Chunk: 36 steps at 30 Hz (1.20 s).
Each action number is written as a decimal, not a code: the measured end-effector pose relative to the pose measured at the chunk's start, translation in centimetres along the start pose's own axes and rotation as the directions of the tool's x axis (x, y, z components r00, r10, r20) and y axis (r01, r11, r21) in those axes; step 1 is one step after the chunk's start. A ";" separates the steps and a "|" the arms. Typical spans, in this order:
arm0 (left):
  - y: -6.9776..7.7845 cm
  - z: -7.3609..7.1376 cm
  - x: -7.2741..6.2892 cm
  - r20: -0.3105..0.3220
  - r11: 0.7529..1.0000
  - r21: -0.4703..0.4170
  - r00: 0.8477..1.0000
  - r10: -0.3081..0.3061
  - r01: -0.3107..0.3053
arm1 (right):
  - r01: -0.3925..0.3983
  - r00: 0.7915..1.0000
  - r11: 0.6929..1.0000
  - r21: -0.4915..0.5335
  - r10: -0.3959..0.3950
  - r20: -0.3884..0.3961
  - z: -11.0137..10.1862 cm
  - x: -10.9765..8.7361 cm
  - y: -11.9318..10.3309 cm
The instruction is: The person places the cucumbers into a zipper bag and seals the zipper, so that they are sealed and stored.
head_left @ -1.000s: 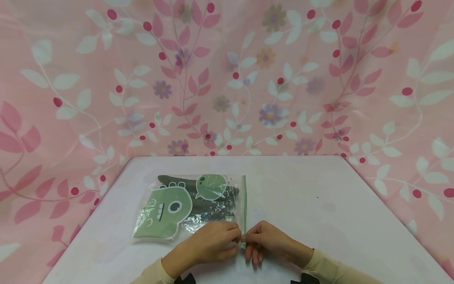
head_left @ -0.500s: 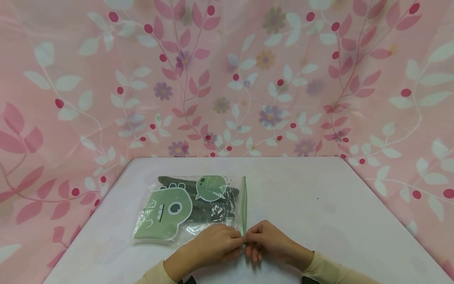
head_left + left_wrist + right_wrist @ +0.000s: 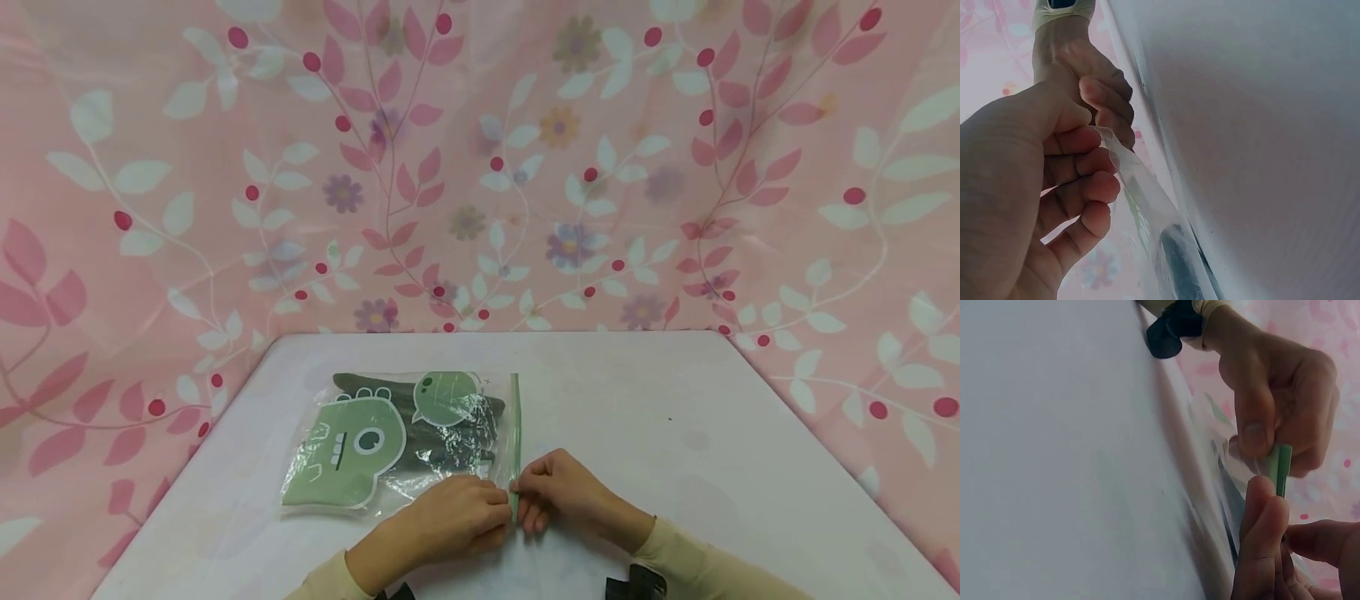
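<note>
A clear zip bag (image 3: 450, 458) with a green dinosaur print lies left of centre on the table, something dark grey inside it. Its green zip strip (image 3: 516, 417) runs along the right edge. My left hand (image 3: 450, 517) pinches the bag's film near the closest corner; in the left wrist view thumb and forefinger meet on the clear plastic (image 3: 1141, 187). My right hand (image 3: 566, 496) pinches the strip slightly farther up, and the strip's green end (image 3: 1283, 465) shows between both hands in the right wrist view. What the dark content is, I cannot tell.
The white table (image 3: 750, 467) has a tiny dark speck (image 3: 670, 418) on its right half. A pink curtain (image 3: 480, 167) printed with leaves and flowers hangs behind the far edge. Dark wrist straps (image 3: 636, 582) sit by the sleeves.
My right hand has shifted slightly away from me along the zip strip. The left hand keeps its pinch near the corner, almost still, and the bag has stayed in place.
</note>
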<state>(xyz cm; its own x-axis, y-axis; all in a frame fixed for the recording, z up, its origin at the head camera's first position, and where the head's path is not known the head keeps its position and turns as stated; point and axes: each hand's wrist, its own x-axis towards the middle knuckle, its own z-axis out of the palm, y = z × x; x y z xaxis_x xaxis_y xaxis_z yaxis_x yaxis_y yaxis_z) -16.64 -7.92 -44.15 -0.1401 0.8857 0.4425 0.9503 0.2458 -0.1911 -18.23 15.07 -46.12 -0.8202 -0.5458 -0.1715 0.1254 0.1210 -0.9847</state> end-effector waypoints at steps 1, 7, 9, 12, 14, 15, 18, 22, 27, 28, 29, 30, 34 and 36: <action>0.0 0.0 0.0 -0.003 1.000 -0.001 1.000 0.001 -0.001 | 0.000 1.000 1.000 -0.003 0.000 -0.009 -0.1 0.1 0.0; 0.2 0.1 0.0 -0.003 1.000 -0.003 1.000 -0.010 0.010 | -0.004 0.999 1.000 0.001 0.004 -0.051 -0.7 1.0 0.3; 0.2 0.1 0.0 -0.002 1.000 0.000 1.000 -0.014 0.014 | -0.007 0.998 1.000 0.005 0.008 -0.060 -0.8 1.3 0.2; 0.2 0.0 -0.1 -0.008 1.000 0.006 1.000 -0.012 0.012 | 0.002 0.997 1.000 -0.003 -0.002 -0.074 -1.0 1.7 0.1; 0.3 0.0 -0.1 -0.008 1.000 0.007 1.000 -0.016 0.016 | 0.007 0.996 1.000 -0.017 -0.008 -0.089 -1.2 2.0 0.1; 0.3 0.0 -0.1 -0.006 1.000 0.005 1.000 -0.018 0.018 | 0.012 0.995 1.000 -0.026 -0.014 -0.098 -1.2 2.2 0.0; 0.3 0.0 0.0 -0.001 1.000 0.002 1.000 -0.022 0.022 | 0.019 0.992 0.998 -0.055 -0.025 -0.122 -1.6 2.6 -0.1; 0.3 0.0 0.0 0.001 1.000 0.005 1.000 -0.023 0.023 | 0.028 0.989 0.997 -0.075 -0.038 -0.146 -2.0 3.1 -0.2; 0.2 0.1 0.1 0.005 1.000 0.000 1.000 -0.024 0.024 | 0.033 0.984 0.996 -0.079 -0.046 -0.170 -2.4 3.8 -0.4; 0.2 0.1 0.1 0.006 1.000 0.000 1.000 -0.023 0.023 | 0.033 0.983 0.996 -0.079 -0.047 -0.176 -2.5 4.0 -0.4; 0.2 0.1 0.1 0.006 1.000 0.001 1.000 -0.023 0.023 | 0.034 0.982 0.996 -0.077 -0.047 -0.181 -2.6 4.2 -0.4; 0.2 0.1 0.1 0.007 1.000 0.001 1.000 -0.022 0.022 | 0.034 0.981 0.997 -0.074 -0.047 -0.186 -2.7 4.3 -0.4; 0.2 0.0 0.1 0.007 1.000 0.002 1.000 -0.020 0.020 | 0.032 0.978 0.997 -0.065 -0.044 -0.203 -3.1 5.0 -0.3; 0.2 0.0 0.1 0.008 1.000 0.000 1.000 -0.020 0.020 | 0.030 0.977 0.998 -0.061 -0.043 -0.210 -3.3 5.4 -0.3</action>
<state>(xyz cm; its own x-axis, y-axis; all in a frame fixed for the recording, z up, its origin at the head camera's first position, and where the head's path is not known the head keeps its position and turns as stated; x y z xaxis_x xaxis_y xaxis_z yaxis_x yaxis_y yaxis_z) -16.47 -7.75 -44.10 -0.1612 0.8840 0.4388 0.9472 0.2634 -0.1827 -24.51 14.86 -46.63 -0.9237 -0.3642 -0.1190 0.0659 0.1550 -0.9857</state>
